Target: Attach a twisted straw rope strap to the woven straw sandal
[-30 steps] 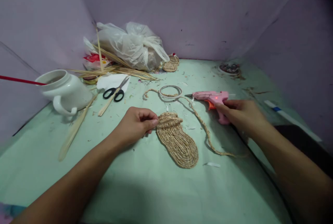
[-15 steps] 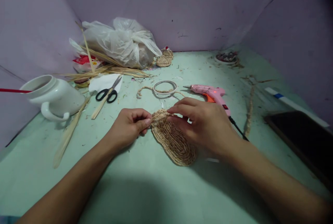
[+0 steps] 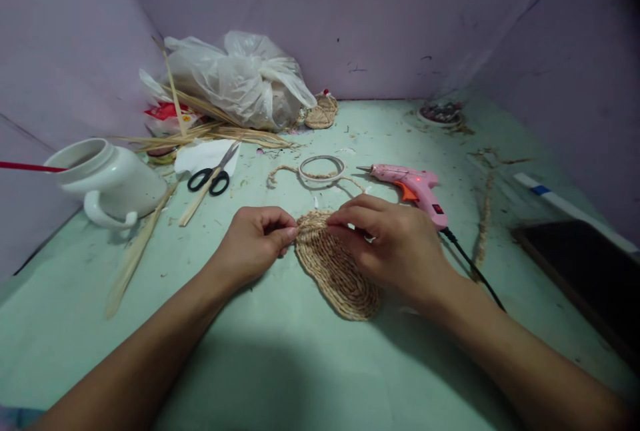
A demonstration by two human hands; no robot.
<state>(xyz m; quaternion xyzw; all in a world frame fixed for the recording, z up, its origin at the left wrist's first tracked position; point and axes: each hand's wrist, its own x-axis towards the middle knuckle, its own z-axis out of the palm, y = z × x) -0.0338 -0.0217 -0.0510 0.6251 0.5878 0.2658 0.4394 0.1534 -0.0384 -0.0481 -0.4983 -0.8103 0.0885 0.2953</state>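
Note:
A coiled, sole-shaped piece of braided straw (image 3: 340, 271) lies on the table between my hands. My left hand (image 3: 257, 241) pinches its upper left edge between thumb and fingers. My right hand (image 3: 395, 237) reaches over the piece from the right, thumb and fingertips closed at its top; whether a loose strand is between them is too small to tell. Part of the woven surface is hidden under the right hand. Just beyond, a pink glue gun (image 3: 407, 181) lies on its side with a small light glowing. A roll of tape (image 3: 321, 169) lies near it, with a twisted straw cord (image 3: 285, 171) passing by.
A white mug (image 3: 117, 177) leans at the left beside a dry leaf strip (image 3: 135, 257). Black-handled scissors (image 3: 215, 174) lie on white paper. Behind sit a plastic bag (image 3: 245, 84), straw strips (image 3: 220, 136) and a small woven slipper (image 3: 321, 112). A dark phone-like slab (image 3: 585, 271) lies right.
The whole view has shifted slightly. Both hands stay at the top of the woven piece, and the right hand's fingertips have moved only a little.

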